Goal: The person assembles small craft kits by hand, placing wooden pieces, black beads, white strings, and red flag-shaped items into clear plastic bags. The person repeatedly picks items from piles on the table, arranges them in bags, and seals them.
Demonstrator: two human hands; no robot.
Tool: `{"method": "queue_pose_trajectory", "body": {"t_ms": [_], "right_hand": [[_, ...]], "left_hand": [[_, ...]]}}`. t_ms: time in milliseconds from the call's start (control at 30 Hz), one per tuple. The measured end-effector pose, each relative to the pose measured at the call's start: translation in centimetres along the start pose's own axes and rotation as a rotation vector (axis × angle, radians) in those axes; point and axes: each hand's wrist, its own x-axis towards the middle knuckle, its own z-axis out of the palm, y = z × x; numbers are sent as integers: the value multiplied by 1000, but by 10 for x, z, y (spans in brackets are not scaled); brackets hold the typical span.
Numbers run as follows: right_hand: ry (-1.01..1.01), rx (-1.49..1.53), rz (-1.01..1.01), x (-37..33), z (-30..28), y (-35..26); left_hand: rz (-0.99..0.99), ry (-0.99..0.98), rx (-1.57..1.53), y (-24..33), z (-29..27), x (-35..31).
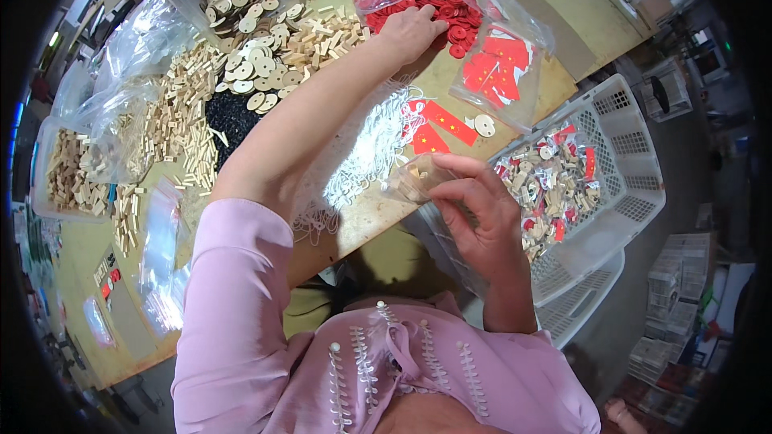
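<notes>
My left hand (pixel 410 34) reaches far across the table onto a pile of small red discs (pixel 460 22) that spill from a large clear bag. Its fingers rest among the discs, with the thumb a little apart; no disc shows clearly in its grip. Near the table's front edge, my right hand (pixel 481 221) pinches a small clear plastic bag (pixel 410 179) with pale wooden pieces inside. Just beyond that bag lie red paper strips with yellow stars (pixel 450 123) and one round wooden disc (pixel 484 125). White strings (pixel 366 149) are heaped under my left forearm.
Wooden discs (pixel 261 64), wooden sticks (pixel 181 100) and small black pieces (pixel 229 124) lie in heaps at the left. A clear bag of red cards (pixel 498 68) sits at the far right. Beside the table stands a white plastic basket (pixel 635 169) of filled bags.
</notes>
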Motion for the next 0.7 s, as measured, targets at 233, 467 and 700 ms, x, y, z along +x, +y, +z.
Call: {"method": "queue_pose_trajectory", "body": {"t_ms": [233, 467, 700], "right_hand": [[13, 12, 34, -3, 3, 7], [18, 19, 2, -7, 6, 6], [-6, 51, -41, -12, 5, 6]], "left_hand": [[140, -67, -366, -12, -19, -44], [72, -163, -664, -21, -27, -65], [-35, -22, -561, -28, -28, -65]]}}
